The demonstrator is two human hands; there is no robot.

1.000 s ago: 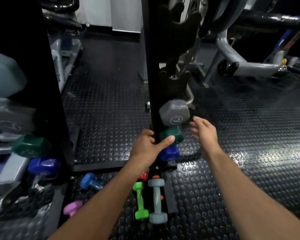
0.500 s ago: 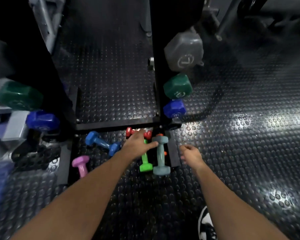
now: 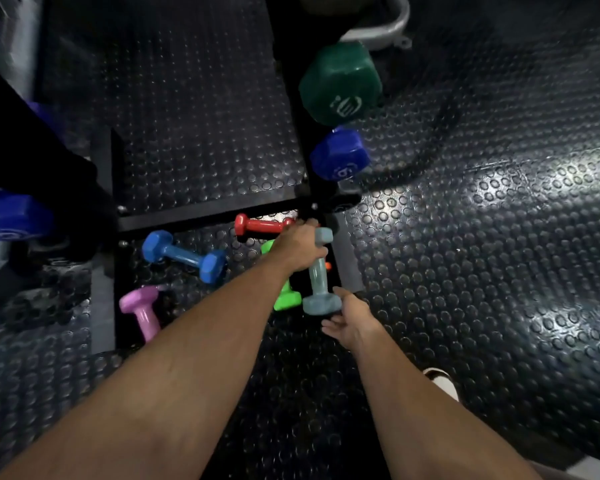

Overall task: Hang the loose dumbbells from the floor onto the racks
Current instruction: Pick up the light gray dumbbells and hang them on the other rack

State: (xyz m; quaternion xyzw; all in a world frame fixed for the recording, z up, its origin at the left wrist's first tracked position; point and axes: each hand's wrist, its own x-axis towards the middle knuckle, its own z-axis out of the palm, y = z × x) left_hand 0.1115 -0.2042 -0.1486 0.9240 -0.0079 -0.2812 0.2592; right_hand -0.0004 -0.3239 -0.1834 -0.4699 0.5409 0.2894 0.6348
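Several small loose dumbbells lie on the studded black floor at the foot of the rack: red (image 3: pixel 257 225), blue (image 3: pixel 184 256), pink (image 3: pixel 141 310), green (image 3: pixel 286 299) and grey-blue (image 3: pixel 319 282). My left hand (image 3: pixel 298 249) grips the grey-blue dumbbell at the upper part of its handle, just below its far head. Beside that dumbbell's near head, my right hand (image 3: pixel 347 322) has its fingers spread and holds nothing. The hanging rack post (image 3: pixel 288 98) carries a big green dumbbell (image 3: pixel 340 84) and a violet-blue one (image 3: pixel 340 157).
A black base bar (image 3: pixel 205 214) of the rack runs across just behind the loose dumbbells. A second rack at far left holds a blue dumbbell (image 3: pixel 11 218). A bit of orange (image 3: pixel 328 266) shows under the grey-blue handle. My shoe (image 3: pixel 442 382) stands at right.
The view dropped toward the floor. My left hand left the racked green dumbbell, came down and closed on the grey-blue dumbbell. My right hand followed to its near end.
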